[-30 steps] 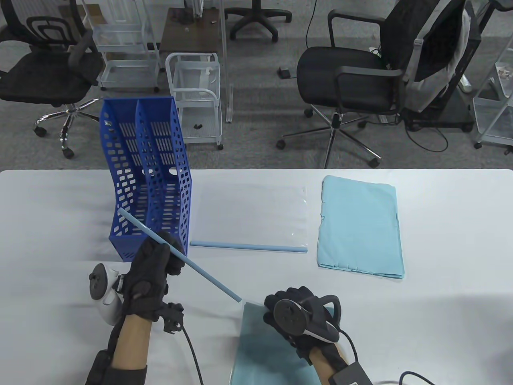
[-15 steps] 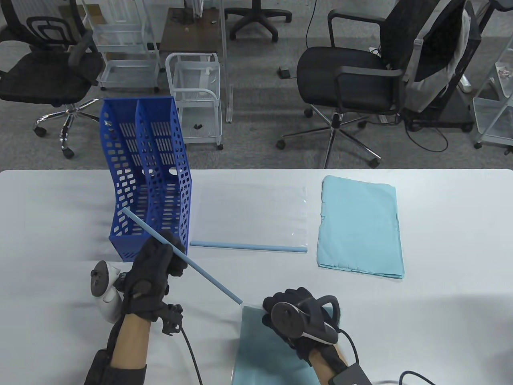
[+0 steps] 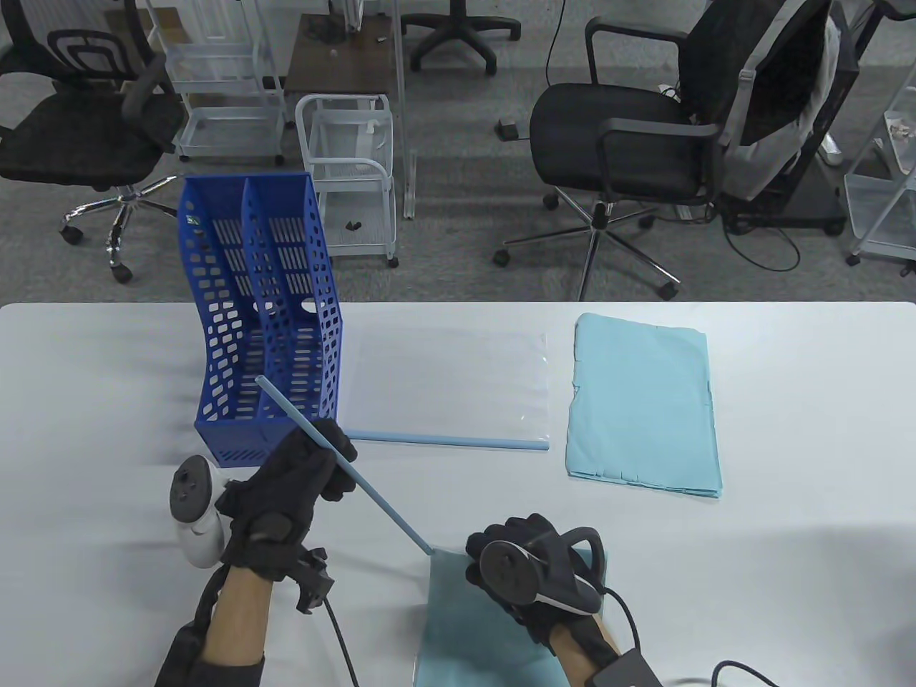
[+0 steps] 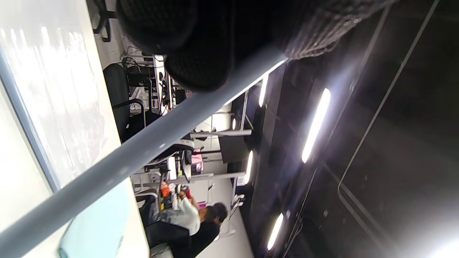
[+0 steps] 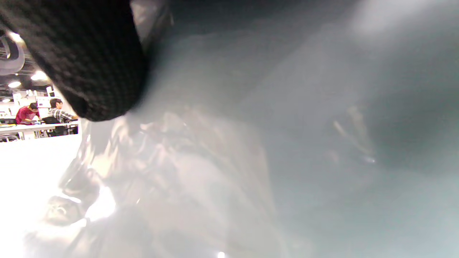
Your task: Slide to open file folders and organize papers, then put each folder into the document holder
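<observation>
The left hand [image 3: 290, 494] grips a pale blue slide bar [image 3: 343, 465], held slanting just in front of the blue document holder [image 3: 261, 315]. The bar's lower end meets the corner of a folder [image 3: 472, 630] of blue papers, which the right hand [image 3: 533, 572] presses flat on the surface [image 3: 787, 501].
</observation>
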A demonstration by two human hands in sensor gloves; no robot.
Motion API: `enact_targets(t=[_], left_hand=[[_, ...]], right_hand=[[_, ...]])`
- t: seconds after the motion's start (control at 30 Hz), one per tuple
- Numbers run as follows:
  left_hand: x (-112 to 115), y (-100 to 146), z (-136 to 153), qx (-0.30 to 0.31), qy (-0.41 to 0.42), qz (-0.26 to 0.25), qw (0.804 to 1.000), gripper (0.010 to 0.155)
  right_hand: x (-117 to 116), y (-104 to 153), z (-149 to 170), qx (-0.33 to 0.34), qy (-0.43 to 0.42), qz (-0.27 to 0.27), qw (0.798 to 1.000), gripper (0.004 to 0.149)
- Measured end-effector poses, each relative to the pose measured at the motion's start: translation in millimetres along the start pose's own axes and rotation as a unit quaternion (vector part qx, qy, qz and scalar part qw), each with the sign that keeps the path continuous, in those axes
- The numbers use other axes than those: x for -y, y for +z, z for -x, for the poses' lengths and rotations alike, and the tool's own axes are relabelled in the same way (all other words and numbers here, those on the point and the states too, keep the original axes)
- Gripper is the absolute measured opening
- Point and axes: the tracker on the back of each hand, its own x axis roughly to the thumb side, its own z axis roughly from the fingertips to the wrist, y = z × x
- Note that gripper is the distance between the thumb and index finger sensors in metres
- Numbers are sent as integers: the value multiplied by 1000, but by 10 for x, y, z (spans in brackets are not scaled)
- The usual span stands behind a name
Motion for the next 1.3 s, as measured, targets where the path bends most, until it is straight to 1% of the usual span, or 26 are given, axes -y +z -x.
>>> enact_targets(t=[0.13, 0.2, 0.27, 0.37, 0.43, 0.5, 0.6, 0.63, 0.67, 0.77, 0.87, 0.93, 1.03, 1.17, 1.3], left_hand=[[261, -30, -150, 10, -89, 42, 995, 48], [372, -38, -178, 4, -126, 52, 991, 48], [452, -43, -164, 0, -146, 58, 988, 48], [561, -51, -86, -25, -162, 61, 985, 48], [616, -58, -47, -46, -173, 70, 981, 48], [681, -60, 2, -65, -197, 81, 975, 48], [757, -60, 66, -95, -220, 91, 967, 48], [788, -57, 93, -114, -223, 97, 963, 49], [824, -52, 121, -135, -228, 105, 958, 48], [922, -40, 182, -172, -244, 132, 945, 49], [1015, -26, 195, -188, -258, 151, 935, 49], [1074, -18, 192, -197, -274, 167, 926, 49], [1123, -16, 214, -206, -283, 191, 917, 49], [1161, -23, 261, -218, -277, 223, 909, 49], [1176, -24, 289, -229, -277, 243, 901, 49]], right_hand=[[43, 20, -61, 13, 3, 6, 1000, 42], [73, 36, -94, 18, 1, 10, 1000, 41], [95, 50, -121, 24, -5, 12, 1000, 41], [122, 59, -145, 31, -18, 10, 999, 41], [128, 57, -137, 30, -33, 7, 999, 41], [135, 50, -90, 25, -68, 1, 997, 40], [145, 49, 13, 9, -108, -5, 994, 40], [151, 53, 57, -2, -126, -4, 992, 39], [162, 57, 99, -14, -139, -2, 990, 39], [209, 75, 225, -51, -165, 7, 985, 39], [236, 105, 358, -85, -197, 22, 977, 39], [242, 126, 477, -112, -232, 28, 966, 38], [258, 160, 631, -134, -279, 37, 950, 38], [266, 198, 755, -157, -297, 49, 940, 38], [262, 220, 835, -173, -311, 58, 933, 38]])
